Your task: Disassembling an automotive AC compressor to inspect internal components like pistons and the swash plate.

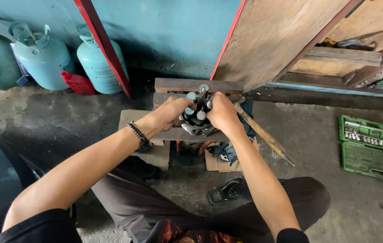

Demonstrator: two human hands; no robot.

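The left hand (172,111) is closed around the left side of a round metal assembly (197,118), its fingers curled against the casing; a dark beaded bracelet (140,136) is worn on that wrist. The right hand (220,112) is clamped on the opposite side of the same part, fingers wrapped over its rim. The assembly is held between both hands, resting on a low bench (187,133) made of rough dark planks. Pale rounded cylinder ends are seen standing upright inside the dark ring of the assembly.

Far to the left of the left hand, three pale teal gas cylinders (43,56) are stood against a blue painted wall, each with a printed label on its shoulder. A small red plastic can (79,83) lies tilted between two of them. A red-painted bar (103,45) is leaned diagonally across the wall.

Just right of the right hand, a hammer with a worn wooden handle (265,137) is laid slanting off the bench. Well apart to the right, an open green plastic socket set case (372,148) with shiny sockets lies on the floor. Flattened cardboard (157,155) is placed under the bench. The floor (317,130) is of stained, cracked concrete. Behind the right hand, a plywood panel (277,38) with a red edge is leaned up.
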